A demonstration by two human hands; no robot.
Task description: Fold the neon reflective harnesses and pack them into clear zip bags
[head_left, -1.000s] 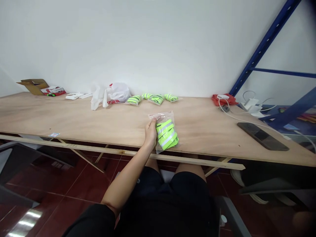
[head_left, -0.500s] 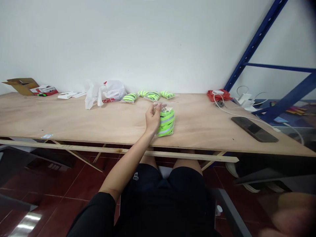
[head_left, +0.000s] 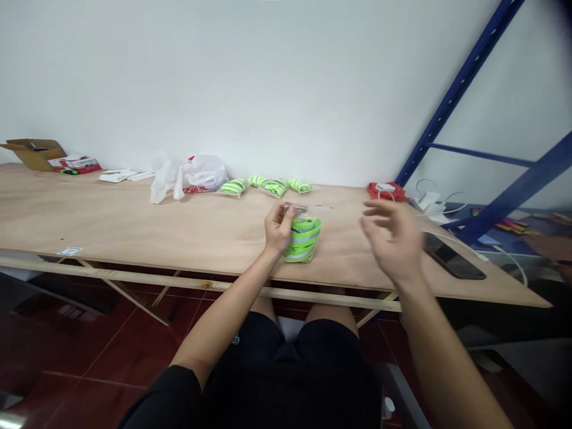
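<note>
My left hand [head_left: 279, 227] pinches the top left of a clear plastic bag [head_left: 302, 239] near the table's front edge. Inside the bag is a folded neon-green strap with silvery-grey stripes. My right hand [head_left: 392, 237] is in the air right of the bag, apart from it, holding nothing that I can see. Its fingers are spread and blurred by motion. Several similar bags of green striped material [head_left: 273, 187] lie by the wall beyond my left hand.
On the wooden table [head_left: 111, 220], a white plastic bag [head_left: 206, 171], an open cardboard box [head_left: 38, 156] and a red-and-white box [head_left: 75, 164] stand at the left. Rightward are a phone [head_left: 453, 257], a red pouch [head_left: 388, 191], cables and a blue metal frame [head_left: 460, 80].
My right hand has come up from the lower right corner to above the table. My left hand keeps its hold on the bag. The view has shifted slightly.
</note>
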